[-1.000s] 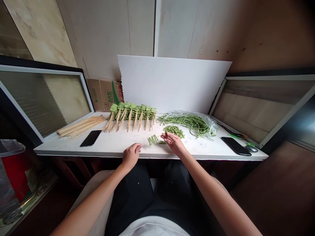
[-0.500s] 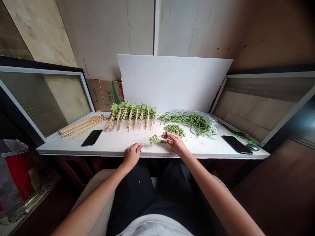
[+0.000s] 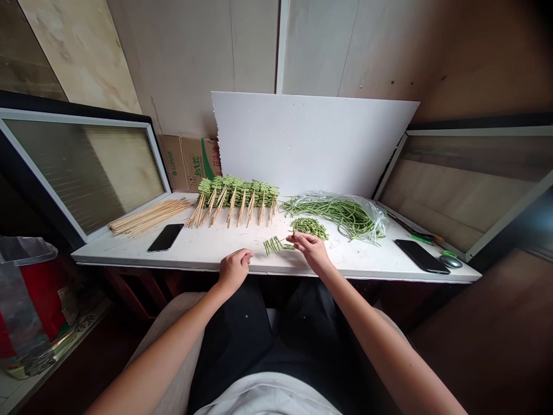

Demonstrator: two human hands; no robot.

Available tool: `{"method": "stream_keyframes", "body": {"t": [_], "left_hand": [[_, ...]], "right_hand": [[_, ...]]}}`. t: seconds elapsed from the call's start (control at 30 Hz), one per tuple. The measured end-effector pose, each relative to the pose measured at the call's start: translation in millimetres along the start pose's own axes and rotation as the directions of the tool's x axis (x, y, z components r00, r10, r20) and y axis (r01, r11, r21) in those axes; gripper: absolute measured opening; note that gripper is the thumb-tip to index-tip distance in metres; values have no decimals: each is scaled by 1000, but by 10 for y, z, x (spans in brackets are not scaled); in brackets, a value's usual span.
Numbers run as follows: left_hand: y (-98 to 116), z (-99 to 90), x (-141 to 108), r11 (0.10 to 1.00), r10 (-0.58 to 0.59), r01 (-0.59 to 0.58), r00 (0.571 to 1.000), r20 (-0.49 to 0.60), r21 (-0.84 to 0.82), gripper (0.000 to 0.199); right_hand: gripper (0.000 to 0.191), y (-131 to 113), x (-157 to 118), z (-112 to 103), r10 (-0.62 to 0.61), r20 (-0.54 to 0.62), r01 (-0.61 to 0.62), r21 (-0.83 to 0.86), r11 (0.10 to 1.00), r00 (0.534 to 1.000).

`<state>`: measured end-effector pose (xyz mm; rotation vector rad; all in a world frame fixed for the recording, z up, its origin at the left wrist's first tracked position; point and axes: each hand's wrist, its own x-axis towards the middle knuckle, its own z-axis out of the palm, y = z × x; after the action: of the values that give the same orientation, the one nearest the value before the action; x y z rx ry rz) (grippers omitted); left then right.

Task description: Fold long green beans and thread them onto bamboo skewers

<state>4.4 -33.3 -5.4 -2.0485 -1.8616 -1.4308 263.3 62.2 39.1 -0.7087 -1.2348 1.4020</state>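
Note:
My left hand (image 3: 234, 270) is shut on the thin end of a bamboo skewer (image 3: 259, 250), which runs across to my right hand (image 3: 311, 251). Those fingers pinch the skewer at a short row of cut green bean pieces (image 3: 274, 245). Just beyond my right hand lies a heap of cut beans (image 3: 309, 228) on the white table (image 3: 207, 253). Long uncut beans (image 3: 341, 216) spill from a clear plastic bag. A tight row of finished bean skewers (image 3: 237, 193) lies further left, with their bare points toward me.
A bundle of bare skewers (image 3: 149, 217) and a black phone (image 3: 166, 237) lie at the left. Another phone (image 3: 422, 256), green-handled scissors (image 3: 421, 236) and a grey oval object (image 3: 451, 261) lie at the right. A white board (image 3: 313, 144) and cardboard box (image 3: 189, 163) stand behind.
The skewer with its bean pieces now sits between both hands, and my right fingers have closed in on the pieces. The whole view has shifted slightly right.

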Motion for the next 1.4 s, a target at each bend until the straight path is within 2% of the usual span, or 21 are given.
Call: {"method": "stream_keyframes", "body": {"t": [0.23, 0.5, 0.8, 1.0, 1.13, 1.33, 1.4], "left_hand": [[13, -8, -4, 1000, -12, 12, 1000, -8, 5, 23], [4, -22, -7, 1000, -15, 15, 999, -45, 0, 23], [-54, -51, -2, 1000, -29, 29, 996, -81, 0, 25], [36, -5, -25, 999, 3, -5, 999, -49, -42, 24], [76, -28, 7, 998, -7, 4, 998, -66, -57, 22], [62, -39, 25, 995, -28, 23, 998, -51, -93, 23], [38, -23, 20, 994, -39, 34, 998, -43, -99, 23]], "right_hand": [[35, 97, -32, 19, -37, -42, 36, -21, 999, 998], [35, 85, -74, 59, -51, -27, 50, -53, 997, 998], [38, 127, -127, 137, -37, -12, 37, -9, 999, 999], [38, 206, -195, 270, -17, -31, 15, -70, 997, 999], [37, 244, -206, 323, -19, -15, 18, -69, 997, 1000], [39, 75, -123, 183, -52, 13, 53, -112, 992, 999], [40, 13, -69, 77, -100, 8, 100, -205, 974, 995]]}}
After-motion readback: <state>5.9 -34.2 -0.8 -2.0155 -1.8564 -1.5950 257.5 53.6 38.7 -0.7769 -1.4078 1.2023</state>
